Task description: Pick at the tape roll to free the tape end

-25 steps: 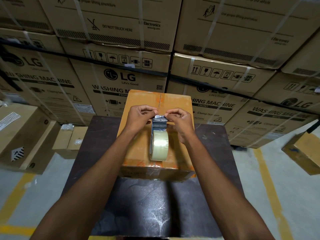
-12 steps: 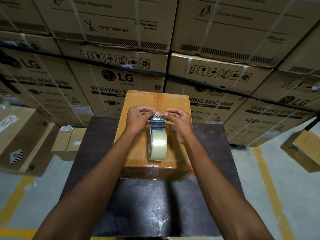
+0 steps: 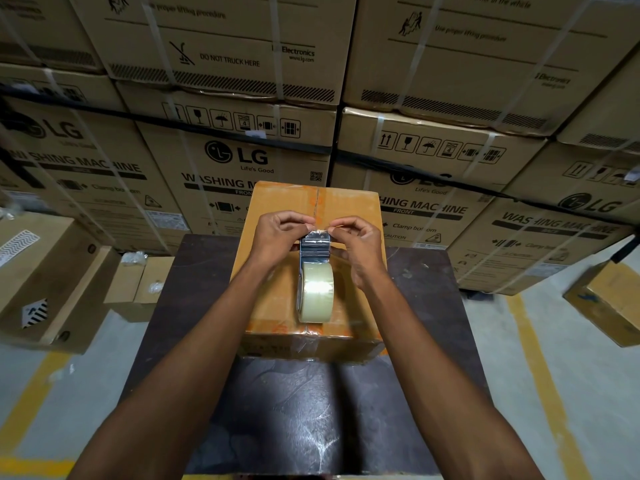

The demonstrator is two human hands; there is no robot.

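Note:
A roll of clear packing tape (image 3: 316, 293) hangs upright above an orange-brown cardboard box (image 3: 277, 299) that lies on a dark table (image 3: 284, 410). A short stretch of tape is pulled up from the roll. My left hand (image 3: 277, 237) pinches the left corner of that free tape end (image 3: 314, 241), and my right hand (image 3: 356, 247) pinches its right corner. Both hands hover over the middle of the box's top, near its centre seam.
Stacked washing-machine cartons (image 3: 242, 161) form a wall right behind the table. Smaller cartons stand on the floor at the left (image 3: 52, 278) and beside the table (image 3: 142, 285); another sits at the right (image 3: 609, 299). Yellow lines mark the grey floor (image 3: 540, 358).
Both hands stay on the tape end with the roll hanging below; the hands and roll have barely shifted over the box.

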